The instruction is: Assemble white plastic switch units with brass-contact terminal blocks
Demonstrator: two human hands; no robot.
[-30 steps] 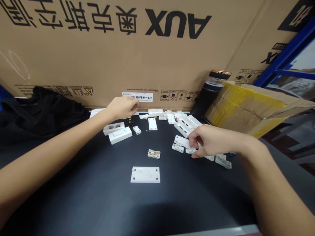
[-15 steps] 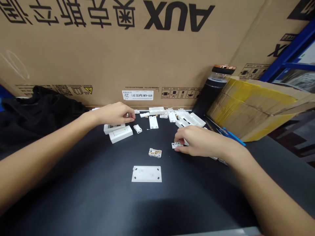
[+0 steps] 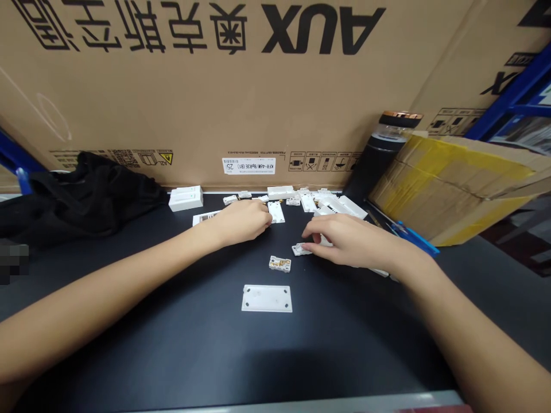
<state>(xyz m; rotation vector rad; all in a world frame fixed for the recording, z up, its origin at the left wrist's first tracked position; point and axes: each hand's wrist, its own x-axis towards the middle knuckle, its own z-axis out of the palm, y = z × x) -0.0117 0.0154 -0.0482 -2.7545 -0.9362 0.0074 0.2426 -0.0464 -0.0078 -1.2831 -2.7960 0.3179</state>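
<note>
My left hand reaches over the left parts with its fingers closed and fingertips together beside a small white plate. What sits between those fingertips is hidden. My right hand has its thumb on the right end of a small white plastic part, low over the tabletop; the index finger is lifted off it. Between the hands lies a white terminal block with brass-coloured pieces inside. Closest to me a flat white cover plate rests, with holes at its corners.
White plastic housings and small parts line the back of the black tabletop, against a large carton. A white box-shaped housing and black cloth are left; a dark bottle, taped carton and blue tool right.
My left hand has moved right, from the white housings to beside the small white plate. My right hand has shifted slightly left with the small white part. The view has turned a little left.
</note>
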